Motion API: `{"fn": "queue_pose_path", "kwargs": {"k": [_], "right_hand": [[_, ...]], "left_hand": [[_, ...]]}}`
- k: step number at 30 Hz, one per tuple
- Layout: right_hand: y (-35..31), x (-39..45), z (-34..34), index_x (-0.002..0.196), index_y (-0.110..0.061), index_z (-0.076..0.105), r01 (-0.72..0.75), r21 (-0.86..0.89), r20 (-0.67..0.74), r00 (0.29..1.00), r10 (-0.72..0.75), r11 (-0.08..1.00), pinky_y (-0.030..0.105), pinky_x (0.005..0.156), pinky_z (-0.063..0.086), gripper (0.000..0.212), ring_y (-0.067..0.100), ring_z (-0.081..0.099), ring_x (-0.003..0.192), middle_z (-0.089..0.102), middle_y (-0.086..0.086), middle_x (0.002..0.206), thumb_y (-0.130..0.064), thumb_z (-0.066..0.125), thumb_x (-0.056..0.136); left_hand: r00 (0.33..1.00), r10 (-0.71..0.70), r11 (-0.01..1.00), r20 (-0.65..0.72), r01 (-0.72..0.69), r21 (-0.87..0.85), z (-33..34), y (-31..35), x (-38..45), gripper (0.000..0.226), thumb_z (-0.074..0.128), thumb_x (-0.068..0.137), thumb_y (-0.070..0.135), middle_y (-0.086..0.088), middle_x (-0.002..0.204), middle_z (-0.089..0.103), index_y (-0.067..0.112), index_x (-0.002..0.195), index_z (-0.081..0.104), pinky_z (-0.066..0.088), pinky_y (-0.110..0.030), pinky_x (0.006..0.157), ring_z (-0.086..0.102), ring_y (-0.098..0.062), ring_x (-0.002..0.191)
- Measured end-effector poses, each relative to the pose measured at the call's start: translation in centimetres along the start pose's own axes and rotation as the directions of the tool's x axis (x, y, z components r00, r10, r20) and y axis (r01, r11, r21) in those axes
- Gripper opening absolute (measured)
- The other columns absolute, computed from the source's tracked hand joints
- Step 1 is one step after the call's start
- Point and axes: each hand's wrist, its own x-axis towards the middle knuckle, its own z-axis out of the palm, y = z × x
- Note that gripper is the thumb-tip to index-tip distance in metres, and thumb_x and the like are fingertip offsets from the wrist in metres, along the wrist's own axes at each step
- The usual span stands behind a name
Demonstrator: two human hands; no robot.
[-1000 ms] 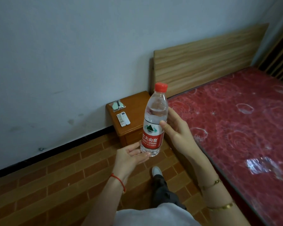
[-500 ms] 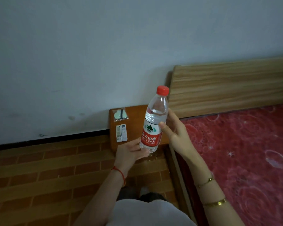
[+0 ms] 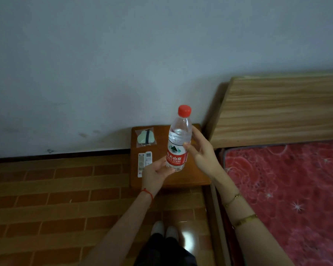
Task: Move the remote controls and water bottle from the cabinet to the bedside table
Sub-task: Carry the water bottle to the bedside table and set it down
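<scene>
A: Which step is judged to be in hand?

B: The carry's end. The water bottle (image 3: 178,140) is held above the bedside table (image 3: 192,177), gripped at the label by the right hand (image 3: 201,153) with thumb in front and fingers behind, while its base is cupped from below by the left hand (image 3: 155,174). The 2 remote controls (image 3: 144,163) are already laid side by side on the table, just beyond the left hand.

A: What is called for next?

B: Probably a lowering onto the bare wood under and right of the hands, clear of the remotes and of the packet (image 3: 145,138) lying further back. The base should be set flat before either hand is released.

A: And its orientation?

B: The long axis is kept nearly upright, red cap (image 3: 184,110) up, tipped slightly to the right.
</scene>
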Motion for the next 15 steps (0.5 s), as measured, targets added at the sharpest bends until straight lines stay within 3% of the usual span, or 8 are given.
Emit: {"fn": "queue_pose_path", "kwargs": {"k": [2,4,6,8,12,15], "right_hand": [[2.3,2.6,0.5,0.146,-0.019,0.038,-0.023,-0.01,0.012,1.0,0.024,1.0,0.014,0.095,0.048,0.054,-0.012,0.05,0.121,0.053,-0.015,0.135,-0.01,0.056,0.096],[5.2,5.0,1.0,0.147,-0.017,0.038,-0.031,-0.019,0.042,0.999,0.032,0.999,0.018,0.099,0.048,0.055,-0.005,0.049,0.127,0.053,-0.01,0.14,-0.008,0.057,0.095],[8.4,7.2,1.4,0.146,-0.019,0.039,-0.028,-0.035,0.08,0.996,0.031,0.999,0.016,0.1,0.046,0.056,-0.002,0.048,0.129,0.052,-0.012,0.139,-0.005,0.057,0.095],[11.9,9.2,2.0,0.146,-0.019,0.038,-0.039,-0.048,0.101,0.994,0.044,0.998,0.013,0.099,0.044,0.058,-0.001,0.048,0.131,0.052,-0.014,0.14,-0.003,0.058,0.094],[18.7,11.9,3.2,0.147,-0.014,0.037,-0.07,-0.053,0.134,0.988,0.076,0.996,0.016,0.103,0.044,0.062,0.0,0.048,0.132,0.053,-0.01,0.141,0.003,0.058,0.092],[23.2,13.5,4.0,0.146,-0.015,0.039,-0.081,-0.06,0.158,0.983,0.089,0.995,0.023,0.105,0.045,0.062,0.004,0.048,0.133,0.053,-0.008,0.142,0.005,0.058,0.091]], "left_hand": [[1.0,0.001,1.0,-0.011,-0.001,0.012,0.2,-1.5,3.2,0.05,0.073,0.082,0.014,0.002,0.13,0.065,0.023,0.129,0.059,0.042,-0.017,0.093,0.058,-0.01,0.119],[0.999,0.006,1.0,-0.039,-0.005,0.008,0.6,-3.4,6.4,0.051,0.074,0.081,0.013,0.003,0.125,0.067,0.022,0.129,0.06,0.047,-0.01,0.085,0.061,0.003,0.103],[0.997,0.001,1.0,-0.072,0.0,0.007,0.9,-5.7,9.7,0.051,0.076,0.079,0.013,0.007,0.118,0.07,0.023,0.127,0.061,0.052,-0.02,0.091,0.06,0.01,0.096],[0.994,0.0,0.999,-0.106,0.005,0.041,1.4,-8.3,12.9,0.052,0.077,0.077,0.015,0.008,0.117,0.071,0.025,0.126,0.062,0.053,-0.029,0.095,0.063,0.004,0.1],[0.989,0.023,0.993,-0.149,-0.005,0.122,2.6,-13.5,18.5,0.053,0.078,0.076,0.015,0.007,0.123,0.067,0.022,0.125,0.062,0.048,-0.01,0.075,0.06,0.005,0.093],[0.984,0.064,0.976,-0.169,-0.027,0.215,3.5,-17.4,21.9,0.051,0.078,0.076,0.019,0.007,0.119,0.069,0.02,0.125,0.063,0.044,-0.007,0.073,0.059,0.004,0.09]]}}
